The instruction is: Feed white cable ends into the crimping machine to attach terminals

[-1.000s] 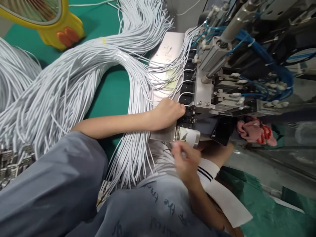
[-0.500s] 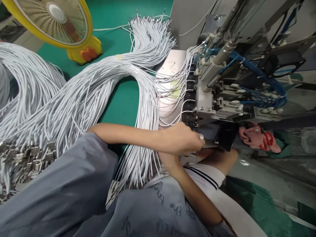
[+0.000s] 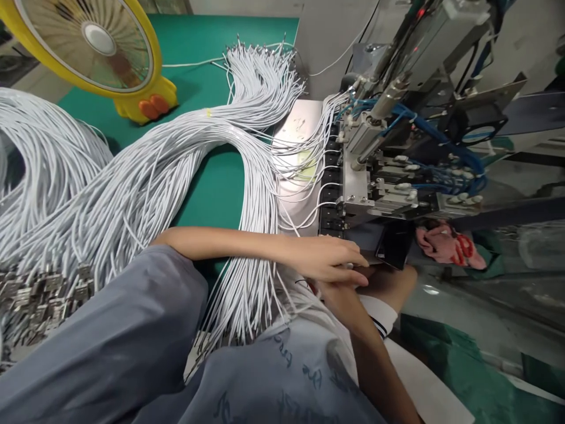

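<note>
My left hand (image 3: 331,258) reaches in from the left, palm down, its fingers stretched out and a little apart, with nothing visible in them. It crosses over my right hand (image 3: 332,292), whose fingers are mostly hidden beneath it, so its hold cannot be made out. White cables (image 3: 260,206) hang in a thick bundle under my left forearm, and some loose cable ends lie just left of my right hand. Beyond the hands stands a machine (image 3: 359,171) with a row of black slots (image 3: 331,176), into which several white cables run.
A yellow fan (image 3: 145,103) stands on the green table (image 3: 189,35) at back left. More cables with metal connectors (image 3: 44,300) lie at left. A black phone-like object (image 3: 394,247) and a pink cloth (image 3: 445,244) are right of the hands.
My left hand's fingers have gone from curled to stretched out. My right hand has drawn back slightly toward my body beneath it. The camera view has shifted a little.
</note>
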A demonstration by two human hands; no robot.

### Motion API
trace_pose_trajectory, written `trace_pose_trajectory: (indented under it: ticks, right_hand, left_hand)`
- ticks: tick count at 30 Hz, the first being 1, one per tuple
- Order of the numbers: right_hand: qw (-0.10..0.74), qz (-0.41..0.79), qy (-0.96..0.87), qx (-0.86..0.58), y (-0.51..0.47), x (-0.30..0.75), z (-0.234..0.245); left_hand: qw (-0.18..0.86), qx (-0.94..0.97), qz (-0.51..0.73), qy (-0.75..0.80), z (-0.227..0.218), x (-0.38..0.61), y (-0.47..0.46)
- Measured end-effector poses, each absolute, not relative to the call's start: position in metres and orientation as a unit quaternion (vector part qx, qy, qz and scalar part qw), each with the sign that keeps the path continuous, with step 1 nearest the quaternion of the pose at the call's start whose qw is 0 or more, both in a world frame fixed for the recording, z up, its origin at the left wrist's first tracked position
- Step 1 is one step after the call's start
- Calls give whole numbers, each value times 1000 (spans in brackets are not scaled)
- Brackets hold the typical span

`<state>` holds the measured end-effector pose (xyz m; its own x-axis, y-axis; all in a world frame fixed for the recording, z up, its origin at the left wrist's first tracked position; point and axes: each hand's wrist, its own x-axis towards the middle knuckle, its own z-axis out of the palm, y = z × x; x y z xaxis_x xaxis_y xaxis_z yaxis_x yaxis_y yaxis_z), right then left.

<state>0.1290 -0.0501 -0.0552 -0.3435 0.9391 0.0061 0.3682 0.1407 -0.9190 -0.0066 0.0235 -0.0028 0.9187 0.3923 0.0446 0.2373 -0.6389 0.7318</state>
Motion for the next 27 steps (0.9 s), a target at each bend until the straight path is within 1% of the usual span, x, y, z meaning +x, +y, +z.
trace_pose_trajectory:
  ticks: [3,6,9,11,15,17,19,21,25,27]
  right_hand:
    - [266,497,-660,-497,-56,151,-45]
    - [234,517,-653,-502,-60,161,-41]
    - [218,519,-669,-485,-65,157,-37]
    - [224,539,-664,-468,-69,152,-35]
    - [235,606,-589,-480,-76,163,-30]
    - [234,611,-571,-495,-76,180,-28]
    - [272,587,-551,-526,-74,196,-26]
    - [336,565,-507,-558,-71,203,-28]
    - [508,559,-373,-539,-69,191,-38]
    - [591,530,-310,-523,-70,179,-44]
  left_hand:
    - [488,851,103,166,-5,-6,30]
    - [549,811,107,175,-9,-5,32]
    - [554,804,96,193,-13,-4,32]
    - [555,805,85,192,-17,-4,31]
    - [578,793,46,186,-23,-4,31]
    - [580,794,41,178,-25,-4,31]
    - [579,795,64,169,-27,-4,30]
    - [580,792,87,172,-28,-3,29]
    - [578,783,111,202,-26,-1,27]
    - [557,797,133,195,-25,0,26]
